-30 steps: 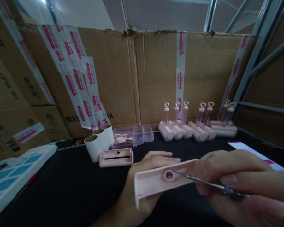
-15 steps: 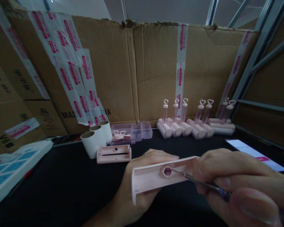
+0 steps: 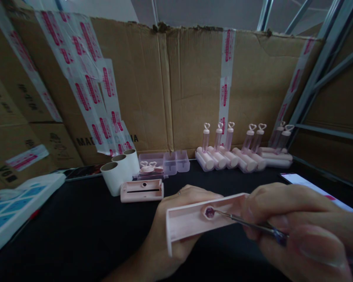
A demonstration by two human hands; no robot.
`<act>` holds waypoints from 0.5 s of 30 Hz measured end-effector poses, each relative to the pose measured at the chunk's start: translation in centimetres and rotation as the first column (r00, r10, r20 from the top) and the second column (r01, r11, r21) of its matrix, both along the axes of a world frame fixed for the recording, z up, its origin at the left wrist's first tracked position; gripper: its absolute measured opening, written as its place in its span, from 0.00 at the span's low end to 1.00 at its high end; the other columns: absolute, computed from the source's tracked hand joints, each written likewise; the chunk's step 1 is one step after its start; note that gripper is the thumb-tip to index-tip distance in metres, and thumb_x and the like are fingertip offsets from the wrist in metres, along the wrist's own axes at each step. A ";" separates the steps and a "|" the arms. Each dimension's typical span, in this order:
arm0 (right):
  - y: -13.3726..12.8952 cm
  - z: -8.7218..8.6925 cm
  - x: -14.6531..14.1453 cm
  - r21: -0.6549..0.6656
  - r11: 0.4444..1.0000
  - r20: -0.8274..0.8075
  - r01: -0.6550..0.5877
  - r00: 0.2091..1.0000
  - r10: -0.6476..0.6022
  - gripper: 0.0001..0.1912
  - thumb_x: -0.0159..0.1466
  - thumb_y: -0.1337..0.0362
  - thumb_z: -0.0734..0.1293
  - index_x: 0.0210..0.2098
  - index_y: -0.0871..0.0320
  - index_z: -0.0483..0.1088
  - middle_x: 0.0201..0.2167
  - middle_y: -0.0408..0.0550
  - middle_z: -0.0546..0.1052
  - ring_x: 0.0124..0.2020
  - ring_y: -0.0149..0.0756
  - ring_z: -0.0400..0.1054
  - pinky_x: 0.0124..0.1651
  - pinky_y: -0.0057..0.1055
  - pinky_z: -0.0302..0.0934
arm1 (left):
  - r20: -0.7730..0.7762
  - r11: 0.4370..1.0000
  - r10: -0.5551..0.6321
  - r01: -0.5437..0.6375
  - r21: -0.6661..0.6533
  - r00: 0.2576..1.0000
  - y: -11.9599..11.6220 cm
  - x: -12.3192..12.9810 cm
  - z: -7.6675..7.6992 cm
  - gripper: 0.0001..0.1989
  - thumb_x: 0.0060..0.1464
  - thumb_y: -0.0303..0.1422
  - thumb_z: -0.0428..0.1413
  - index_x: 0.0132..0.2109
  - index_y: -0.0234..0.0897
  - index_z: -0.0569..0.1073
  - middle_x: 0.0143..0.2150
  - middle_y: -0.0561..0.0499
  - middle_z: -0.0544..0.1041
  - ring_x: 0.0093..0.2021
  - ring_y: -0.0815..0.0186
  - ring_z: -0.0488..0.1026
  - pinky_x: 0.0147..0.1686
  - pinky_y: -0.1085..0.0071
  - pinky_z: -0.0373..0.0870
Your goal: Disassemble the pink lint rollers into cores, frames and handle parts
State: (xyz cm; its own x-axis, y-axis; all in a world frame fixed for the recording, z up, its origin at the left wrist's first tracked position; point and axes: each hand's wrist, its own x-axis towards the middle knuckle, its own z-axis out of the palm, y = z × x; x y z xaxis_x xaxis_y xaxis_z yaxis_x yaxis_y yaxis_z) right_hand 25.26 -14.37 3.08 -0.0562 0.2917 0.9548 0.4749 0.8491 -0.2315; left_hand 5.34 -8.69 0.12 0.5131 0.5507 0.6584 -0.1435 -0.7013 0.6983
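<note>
My left hand (image 3: 176,231) is wrapped from behind around a pale pink plastic half-shell (image 3: 188,225), its hollow side facing me. In the shell's wall is a round hole with a raised rim, and something purple (image 3: 210,212) shows in it. My right hand (image 3: 300,223) is closed on a thin metal pick-like tool (image 3: 247,224) with a purplish section near the fingers. The tool's tip is at the purple hole. The right fingers also overlap the shell's right end; whether they press on it I cannot tell.
Another pink half-shell (image 3: 142,191) with a slot lies beside white tubes (image 3: 111,178). Behind it stands a clear compartment box (image 3: 176,162) with heart-topped pieces. Pink rollers with heart-topped tubes (image 3: 223,156) line the back right. A phone (image 3: 314,192) lies right, a power strip (image 3: 26,211) left.
The half-shell has shifted very slightly to the right and turned a little. The tool's tip stays at the hole, and both hands keep their grips.
</note>
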 end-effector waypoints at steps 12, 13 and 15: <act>0.5 -0.5 0.5 0.005 0.997 -0.001 -0.077 0.997 0.077 0.12 0.70 0.56 0.67 0.32 0.53 0.73 0.26 0.40 0.81 0.25 0.32 0.76 0.26 0.29 0.74 | 0.023 0.999 -0.006 0.005 0.032 1.000 -0.1 0.0 0.2 0.14 0.63 0.30 0.58 0.55 0.38 0.79 0.50 0.46 0.82 0.51 0.54 0.77 0.53 0.61 0.72; 0.4 -0.4 0.4 -0.005 0.998 -0.013 -0.068 0.998 0.068 0.10 0.69 0.57 0.69 0.32 0.53 0.73 0.26 0.41 0.81 0.25 0.33 0.77 0.26 0.29 0.74 | 0.019 0.999 -0.006 0.006 0.036 1.000 0.0 0.0 0.2 0.14 0.63 0.30 0.58 0.55 0.38 0.79 0.50 0.45 0.82 0.51 0.54 0.77 0.53 0.61 0.72; 0.2 -0.2 0.1 -0.026 0.999 -0.022 -0.047 0.999 0.046 0.07 0.65 0.61 0.73 0.32 0.53 0.73 0.26 0.40 0.81 0.26 0.34 0.77 0.27 0.29 0.75 | 0.000 0.999 -0.003 0.003 0.032 1.000 0.0 -0.1 0.2 0.14 0.64 0.30 0.57 0.55 0.38 0.79 0.51 0.46 0.82 0.51 0.55 0.77 0.53 0.61 0.72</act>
